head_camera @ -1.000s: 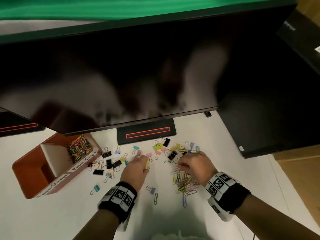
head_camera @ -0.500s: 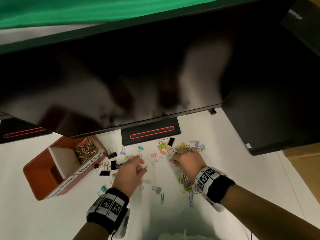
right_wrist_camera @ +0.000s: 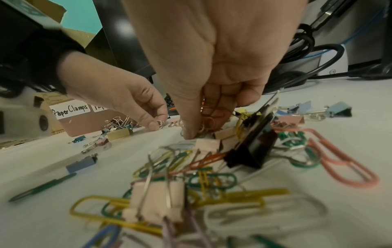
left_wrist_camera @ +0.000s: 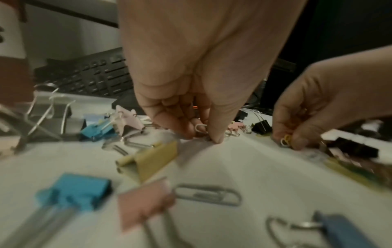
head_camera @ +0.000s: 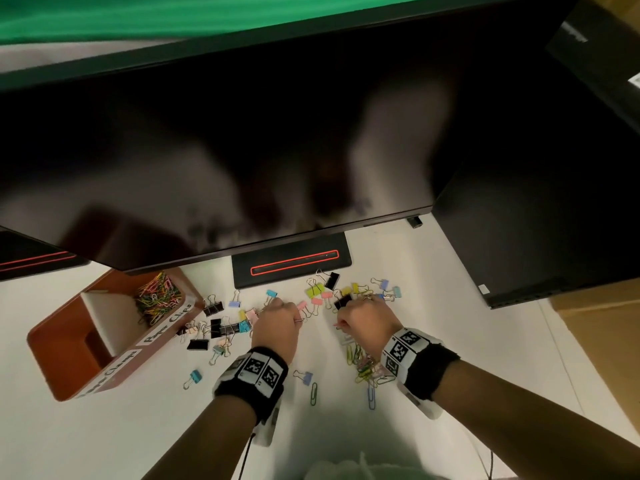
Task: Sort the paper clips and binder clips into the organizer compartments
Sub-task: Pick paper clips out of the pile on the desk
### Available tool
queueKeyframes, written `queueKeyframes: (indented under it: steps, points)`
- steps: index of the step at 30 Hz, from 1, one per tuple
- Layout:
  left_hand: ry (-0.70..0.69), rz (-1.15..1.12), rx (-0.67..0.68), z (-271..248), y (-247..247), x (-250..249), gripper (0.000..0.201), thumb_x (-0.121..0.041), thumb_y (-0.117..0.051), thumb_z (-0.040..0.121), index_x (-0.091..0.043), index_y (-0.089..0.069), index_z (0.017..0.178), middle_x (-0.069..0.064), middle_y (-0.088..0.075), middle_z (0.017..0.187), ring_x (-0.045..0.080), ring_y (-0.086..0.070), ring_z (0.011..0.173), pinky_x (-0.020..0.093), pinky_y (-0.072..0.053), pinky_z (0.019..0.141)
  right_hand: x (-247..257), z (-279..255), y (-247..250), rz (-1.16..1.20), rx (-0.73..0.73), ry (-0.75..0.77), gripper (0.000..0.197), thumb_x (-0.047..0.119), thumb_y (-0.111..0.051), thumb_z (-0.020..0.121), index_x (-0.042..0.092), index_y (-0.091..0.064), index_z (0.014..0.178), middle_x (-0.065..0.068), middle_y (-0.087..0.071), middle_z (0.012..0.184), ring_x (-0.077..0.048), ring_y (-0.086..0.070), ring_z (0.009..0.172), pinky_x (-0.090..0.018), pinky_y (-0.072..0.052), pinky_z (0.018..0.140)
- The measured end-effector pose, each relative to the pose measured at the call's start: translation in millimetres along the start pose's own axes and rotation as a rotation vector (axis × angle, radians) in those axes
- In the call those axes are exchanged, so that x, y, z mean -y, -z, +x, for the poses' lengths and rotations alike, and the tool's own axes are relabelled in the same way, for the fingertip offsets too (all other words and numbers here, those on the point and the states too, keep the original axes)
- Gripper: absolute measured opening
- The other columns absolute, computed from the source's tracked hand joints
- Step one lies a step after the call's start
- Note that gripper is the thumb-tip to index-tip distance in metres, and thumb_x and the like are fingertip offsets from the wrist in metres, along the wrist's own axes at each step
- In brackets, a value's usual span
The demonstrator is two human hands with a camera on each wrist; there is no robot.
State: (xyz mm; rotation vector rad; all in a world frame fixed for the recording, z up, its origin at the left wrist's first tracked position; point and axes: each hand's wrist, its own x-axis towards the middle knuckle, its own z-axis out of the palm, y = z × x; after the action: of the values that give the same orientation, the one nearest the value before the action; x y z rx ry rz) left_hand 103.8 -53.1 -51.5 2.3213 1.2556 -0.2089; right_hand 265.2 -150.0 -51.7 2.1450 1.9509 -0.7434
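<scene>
A white desk (head_camera: pixel 104 438) under dark monitors holds scattered clips. The left hand (head_camera: pixel 277 323) pinches a white wire paper clip (left_wrist_camera: pixel 200 128); the right hand (head_camera: pixel 367 320) grips several. Best gather only paper clips for the brown 2-compartment organizer (head_camera: pixel 65 351), leaving binder clips aside.

surface (head_camera: pixel 104 427): white, smooth, matt
paper clips (right_wrist_camera: pixel 212 181): wire with a coloured, smooth coating
binder clips (head_camera: pixel 213 308): painted bodies, bare shiny metal wire handles
organizer (head_camera: pixel 69 368): reddish-brown, smooth walls, white paper labels
monitor (head_camera: pixel 242 150): glossy black screen
wristbands (head_camera: pixel 426 372): black cloth
</scene>
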Motion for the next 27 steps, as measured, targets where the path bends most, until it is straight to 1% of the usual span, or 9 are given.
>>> queueKeyframes:
  steps: [2,5,9,14,16,19,21,24,27]
  points:
    - [-0.083,0.076,0.039,-1,0,0,0.009,-0.016,-0.05,0.09,-0.013,-0.058,0.094,0.003,-0.058,0.093,0.016,-0.055,0.083,0.026,-0.05,0.077,1,1,-1,-0.003,0.027,-0.005,0.014,0.012,-0.05,0.09,0.013,-0.062,0.098,-0.004,-0.063,0.096,-0.025,-0.06,0.089,-0.03,-0.034,0.075]
    - [-0.187,0.062,0.086,-2,5,3,0.011,-0.018,-0.05,0.092,-0.012,-0.057,0.098,0.004,-0.062,0.094,0.017,-0.056,0.087,0.026,-0.048,0.079,1,3,-1,0.026,0.062,-0.001,0.016,0.014,-0.051,0.089,0.014,-0.063,0.099,-0.004,-0.062,0.097,-0.028,-0.059,0.091,-0.033,-0.046,0.08]
    - [-0.22,-0.079,0.104,-5,23,21,0.016,-0.015,-0.051,0.091,-0.012,-0.062,0.103,0.002,-0.063,0.098,0.014,-0.055,0.089,0.021,-0.043,0.079,-2,-7,13,0.106,0.008,0.04,0.021,0.023,-0.048,0.093,0.016,-0.064,0.106,-0.003,-0.063,0.106,-0.023,-0.06,0.096,-0.03,-0.042,0.085]
    - [-0.303,-0.168,0.1,-34,41,51,0.008,-0.012,-0.059,0.086,-0.015,-0.066,0.09,-0.007,-0.055,0.085,0.0,-0.052,0.072,0.005,-0.037,0.068,-4,-24,11,0.049,0.017,0.096,0.027,0.029,-0.044,0.097,0.017,-0.065,0.109,-0.004,-0.066,0.104,-0.023,-0.06,0.094,-0.032,-0.04,0.087]
    - [-0.335,-0.135,0.138,-45,31,58,0.006,-0.011,-0.061,0.085,-0.017,-0.065,0.086,-0.008,-0.053,0.085,0.0,-0.05,0.072,0.008,-0.037,0.069,-4,-25,4,0.0,0.047,0.119,0.027,0.03,-0.043,0.098,0.02,-0.064,0.112,-0.003,-0.066,0.104,-0.024,-0.06,0.093,-0.032,-0.039,0.085]
    - [-0.357,-0.067,0.143,-53,14,59,0.007,-0.009,-0.059,0.084,-0.015,-0.063,0.083,-0.006,-0.054,0.083,0.007,-0.049,0.075,0.019,-0.039,0.071,-4,-25,-1,-0.034,0.051,0.111,0.026,0.027,-0.043,0.097,0.022,-0.063,0.114,-0.002,-0.065,0.105,-0.024,-0.06,0.095,-0.031,-0.036,0.085]
    - [-0.35,-0.042,0.138,-52,8,56,0.009,-0.008,-0.056,0.085,-0.013,-0.064,0.087,0.001,-0.058,0.086,0.013,-0.053,0.079,0.022,-0.042,0.07,-3,-23,0,-0.039,0.043,0.095,0.026,0.024,-0.043,0.097,0.019,-0.064,0.111,-0.003,-0.064,0.105,-0.024,-0.059,0.097,-0.031,-0.036,0.084]
    - [-0.334,0.031,0.18,-49,6,50,0.015,-0.013,-0.052,0.089,-0.012,-0.064,0.097,0.005,-0.062,0.095,0.021,-0.057,0.09,0.027,-0.045,0.076,-1,-20,3,-0.024,0.054,0.078,0.026,0.023,-0.044,0.096,0.016,-0.064,0.112,-0.005,-0.061,0.109,-0.024,-0.059,0.097,-0.032,-0.04,0.083]
    - [-0.294,0.07,0.204,-45,7,47,0.016,-0.015,-0.05,0.091,-0.013,-0.061,0.101,0.005,-0.061,0.098,0.02,-0.056,0.093,0.029,-0.047,0.08,0,-16,2,0.009,0.067,0.07,0.024,0.019,-0.049,0.092,0.016,-0.065,0.11,-0.003,-0.056,0.113,-0.024,-0.058,0.097,-0.03,-0.037,0.083]
